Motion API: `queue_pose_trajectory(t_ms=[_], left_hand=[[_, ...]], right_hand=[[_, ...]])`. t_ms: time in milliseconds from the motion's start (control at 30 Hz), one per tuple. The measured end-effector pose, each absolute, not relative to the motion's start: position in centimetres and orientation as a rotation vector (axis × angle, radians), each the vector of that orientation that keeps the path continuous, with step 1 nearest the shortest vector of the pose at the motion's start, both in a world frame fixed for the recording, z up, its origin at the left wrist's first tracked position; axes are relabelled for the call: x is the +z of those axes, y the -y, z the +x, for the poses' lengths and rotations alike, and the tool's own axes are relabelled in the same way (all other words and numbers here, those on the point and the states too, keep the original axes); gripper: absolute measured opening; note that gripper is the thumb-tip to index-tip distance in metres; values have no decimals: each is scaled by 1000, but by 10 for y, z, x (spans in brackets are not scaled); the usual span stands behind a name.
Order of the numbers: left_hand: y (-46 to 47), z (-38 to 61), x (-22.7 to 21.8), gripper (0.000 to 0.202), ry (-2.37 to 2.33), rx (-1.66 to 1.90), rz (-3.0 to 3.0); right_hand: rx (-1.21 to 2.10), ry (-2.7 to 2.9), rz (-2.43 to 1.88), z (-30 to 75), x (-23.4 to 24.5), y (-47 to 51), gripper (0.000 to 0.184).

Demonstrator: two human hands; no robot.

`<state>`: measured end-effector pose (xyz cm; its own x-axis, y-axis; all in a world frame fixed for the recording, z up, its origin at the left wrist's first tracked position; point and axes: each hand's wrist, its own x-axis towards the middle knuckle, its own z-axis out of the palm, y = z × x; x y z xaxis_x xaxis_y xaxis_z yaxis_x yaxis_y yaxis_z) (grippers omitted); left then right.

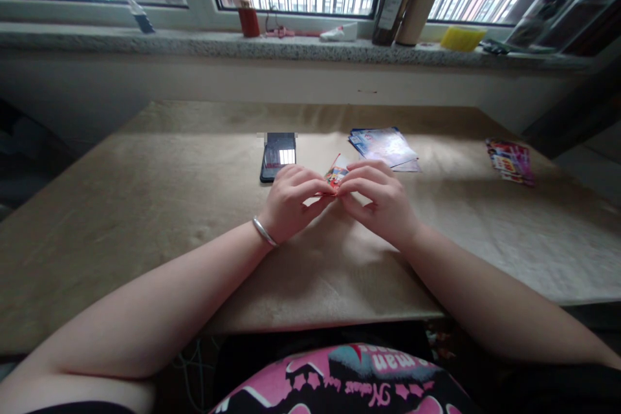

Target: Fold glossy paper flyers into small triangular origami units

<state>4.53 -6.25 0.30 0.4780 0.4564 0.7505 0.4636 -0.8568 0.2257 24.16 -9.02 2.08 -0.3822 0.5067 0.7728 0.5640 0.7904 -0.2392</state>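
Observation:
My left hand [297, 197] and my right hand [376, 197] meet above the middle of the table. Between their pinched fingertips is a small, colourful red printed paper [336, 176]; its lower part is covered by the fingers, and I cannot tell whether it is a sheet, a card or a packet. Just beyond my left hand lies a dark phone [279, 158], its screen reflecting the window. Past my right hand is a loose pile of shiny blue and lilac printed sheets [385, 145].
A fanned stack of red and pink printed cards or packets [512, 162] lies on the right of the wooden table [145, 220]. Along the granite windowsill [184, 45] stand a red container [249, 21], a dark lidded jar [392, 10] and a yellow item [462, 39].

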Motion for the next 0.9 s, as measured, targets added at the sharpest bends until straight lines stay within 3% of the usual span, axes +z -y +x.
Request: queue_pose_trajectory(t_ms=[267,900], left_hand=[[62,44,4,4,765,-1324,-2633],[65,47,9,11,749,-1023,-2573]], right_hand=[[-13,2038,-834,240,14,87,9],[-20,2108,-882,237,10,87,14]])
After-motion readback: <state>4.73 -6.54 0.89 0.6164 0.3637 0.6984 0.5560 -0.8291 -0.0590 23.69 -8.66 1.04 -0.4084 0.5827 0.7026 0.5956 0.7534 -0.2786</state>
